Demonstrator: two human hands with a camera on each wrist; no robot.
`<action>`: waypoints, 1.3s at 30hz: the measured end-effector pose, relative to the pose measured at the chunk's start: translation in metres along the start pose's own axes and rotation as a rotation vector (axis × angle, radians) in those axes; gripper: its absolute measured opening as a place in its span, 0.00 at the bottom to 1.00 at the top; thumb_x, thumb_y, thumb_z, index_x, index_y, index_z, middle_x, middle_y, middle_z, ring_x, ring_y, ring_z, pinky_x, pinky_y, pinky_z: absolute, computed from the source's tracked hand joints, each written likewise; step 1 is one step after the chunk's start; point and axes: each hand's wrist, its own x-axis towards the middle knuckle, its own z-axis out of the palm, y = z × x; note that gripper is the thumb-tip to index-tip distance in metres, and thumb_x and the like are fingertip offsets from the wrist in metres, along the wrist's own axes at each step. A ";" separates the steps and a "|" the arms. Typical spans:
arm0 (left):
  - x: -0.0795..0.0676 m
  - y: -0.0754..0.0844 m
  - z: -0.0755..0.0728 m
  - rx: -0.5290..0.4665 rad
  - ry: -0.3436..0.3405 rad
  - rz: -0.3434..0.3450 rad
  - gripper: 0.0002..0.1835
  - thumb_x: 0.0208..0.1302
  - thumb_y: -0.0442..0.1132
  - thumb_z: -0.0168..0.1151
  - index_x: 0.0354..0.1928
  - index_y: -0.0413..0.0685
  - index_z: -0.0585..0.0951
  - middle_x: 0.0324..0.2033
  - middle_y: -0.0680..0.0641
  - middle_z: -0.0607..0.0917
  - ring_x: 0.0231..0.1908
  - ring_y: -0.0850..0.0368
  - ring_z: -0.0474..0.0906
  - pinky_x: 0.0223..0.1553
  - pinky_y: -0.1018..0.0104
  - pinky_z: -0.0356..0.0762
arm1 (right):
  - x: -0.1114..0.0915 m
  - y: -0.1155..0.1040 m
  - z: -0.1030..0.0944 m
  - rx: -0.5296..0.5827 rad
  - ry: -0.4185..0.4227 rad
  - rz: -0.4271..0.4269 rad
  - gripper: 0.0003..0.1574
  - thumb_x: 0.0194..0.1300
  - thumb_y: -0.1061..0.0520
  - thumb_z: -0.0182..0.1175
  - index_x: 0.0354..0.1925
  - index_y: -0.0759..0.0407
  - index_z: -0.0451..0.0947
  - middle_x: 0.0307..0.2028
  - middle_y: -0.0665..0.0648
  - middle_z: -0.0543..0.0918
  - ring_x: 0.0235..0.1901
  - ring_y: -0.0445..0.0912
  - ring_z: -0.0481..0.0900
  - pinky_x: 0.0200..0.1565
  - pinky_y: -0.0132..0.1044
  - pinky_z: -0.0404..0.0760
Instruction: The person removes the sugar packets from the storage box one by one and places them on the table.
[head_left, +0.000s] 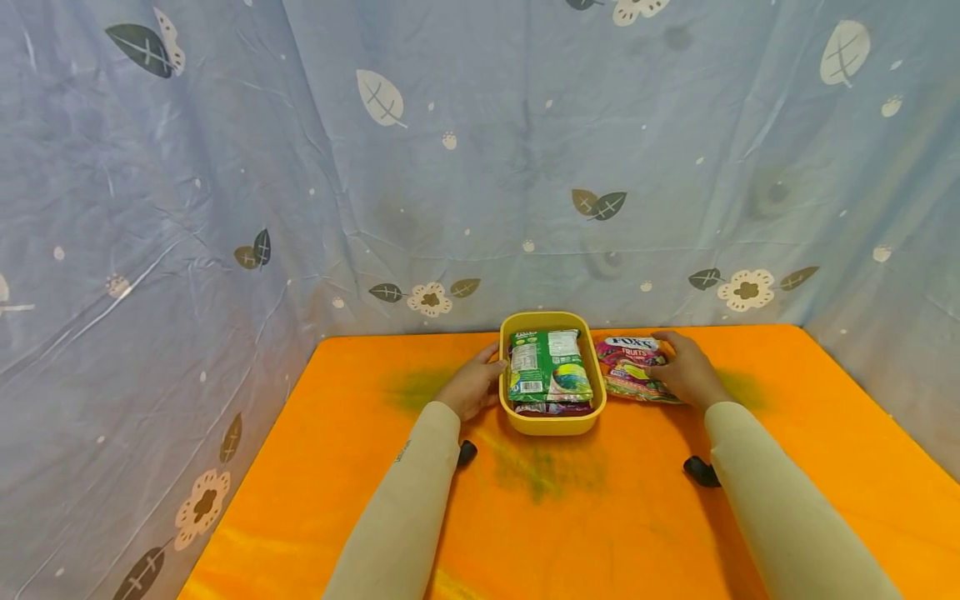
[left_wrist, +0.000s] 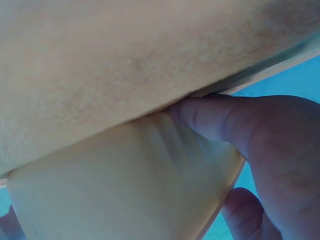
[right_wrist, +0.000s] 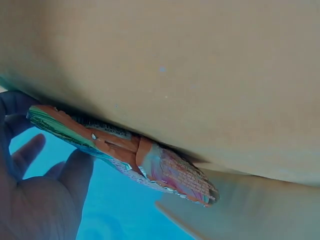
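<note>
A yellow plastic container (head_left: 551, 426) stands near the back of the orange table. Inside it lies a green candy bag (head_left: 551, 367), with a dark purple packet (head_left: 552, 409) partly hidden beneath. My left hand (head_left: 474, 385) holds the container by its left side, the thumb at the rim; the left wrist view has fingers against its pale wall (left_wrist: 110, 185). Just right of the container, a red-pink Fox's Fruits candy bag (head_left: 628, 367) lies flat on the table. Its right end is gripped by my right hand (head_left: 684, 372), thumb on top; the right wrist view gives its side edge (right_wrist: 135, 152).
An orange cloth (head_left: 570, 533) covers the table. Behind and to the left hangs a grey-blue curtain (head_left: 480, 167) with leaf and flower prints, close to the table's back edge. Black camera pieces (head_left: 701, 472) show by both wrists.
</note>
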 end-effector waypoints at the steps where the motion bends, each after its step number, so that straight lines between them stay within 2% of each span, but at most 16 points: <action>1: 0.000 0.000 0.000 -0.002 0.000 0.003 0.29 0.75 0.42 0.47 0.74 0.64 0.55 0.55 0.45 0.74 0.50 0.48 0.77 0.46 0.53 0.78 | 0.000 0.001 0.000 0.001 -0.003 0.002 0.46 0.63 0.56 0.65 0.71 0.62 0.54 0.67 0.73 0.55 0.63 0.70 0.53 0.59 0.67 0.54; 9: 0.001 0.000 0.001 -0.002 -0.008 0.005 0.29 0.75 0.42 0.47 0.74 0.64 0.55 0.56 0.45 0.74 0.49 0.48 0.76 0.46 0.53 0.77 | -0.006 0.004 -0.003 0.025 -0.037 0.021 0.47 0.64 0.54 0.64 0.73 0.59 0.51 0.68 0.74 0.54 0.63 0.71 0.54 0.58 0.66 0.58; 15: 0.001 0.001 0.001 -0.005 -0.001 0.002 0.28 0.75 0.42 0.47 0.74 0.65 0.56 0.56 0.44 0.74 0.50 0.48 0.76 0.46 0.53 0.77 | -0.004 0.011 -0.006 0.005 -0.042 0.025 0.46 0.64 0.54 0.63 0.73 0.57 0.53 0.66 0.73 0.57 0.62 0.71 0.56 0.58 0.66 0.57; 21: 0.001 0.002 0.002 -0.005 -0.001 0.002 0.29 0.75 0.42 0.47 0.74 0.64 0.56 0.55 0.44 0.74 0.49 0.49 0.76 0.46 0.54 0.77 | -0.006 0.008 -0.009 -0.004 -0.048 0.048 0.46 0.64 0.54 0.63 0.73 0.56 0.53 0.66 0.73 0.58 0.60 0.69 0.58 0.58 0.65 0.58; 29: 0.000 0.003 0.003 -0.002 -0.001 0.000 0.29 0.75 0.42 0.47 0.74 0.64 0.55 0.55 0.45 0.75 0.49 0.49 0.76 0.46 0.54 0.77 | -0.012 0.005 -0.016 -0.040 -0.042 0.023 0.43 0.66 0.51 0.60 0.73 0.57 0.53 0.62 0.73 0.62 0.57 0.68 0.64 0.55 0.64 0.64; 32: -0.001 0.003 0.002 0.001 0.000 0.003 0.29 0.75 0.42 0.47 0.74 0.65 0.55 0.55 0.45 0.75 0.49 0.49 0.76 0.46 0.54 0.77 | -0.012 0.002 -0.017 -0.025 -0.032 0.021 0.43 0.68 0.50 0.59 0.73 0.55 0.52 0.62 0.72 0.63 0.54 0.66 0.67 0.51 0.61 0.69; 35: -0.002 0.002 0.001 -0.001 0.000 0.004 0.29 0.75 0.42 0.46 0.74 0.65 0.56 0.54 0.45 0.75 0.49 0.49 0.76 0.46 0.55 0.77 | -0.012 -0.001 -0.018 -0.001 -0.029 0.025 0.44 0.69 0.50 0.58 0.74 0.55 0.50 0.61 0.72 0.64 0.49 0.63 0.72 0.45 0.54 0.75; 37: -0.002 0.002 0.001 0.000 -0.002 0.000 0.29 0.75 0.42 0.46 0.74 0.65 0.55 0.54 0.45 0.75 0.49 0.49 0.76 0.46 0.55 0.76 | -0.012 -0.003 -0.018 0.015 -0.029 0.024 0.44 0.69 0.50 0.58 0.74 0.55 0.48 0.61 0.72 0.65 0.46 0.60 0.74 0.41 0.49 0.76; 39: -0.002 0.002 0.001 0.002 -0.005 0.001 0.29 0.75 0.42 0.46 0.74 0.65 0.55 0.54 0.45 0.75 0.50 0.49 0.76 0.46 0.55 0.77 | -0.013 -0.004 -0.019 0.031 -0.026 0.022 0.44 0.69 0.50 0.57 0.74 0.56 0.47 0.61 0.72 0.65 0.45 0.60 0.74 0.41 0.48 0.76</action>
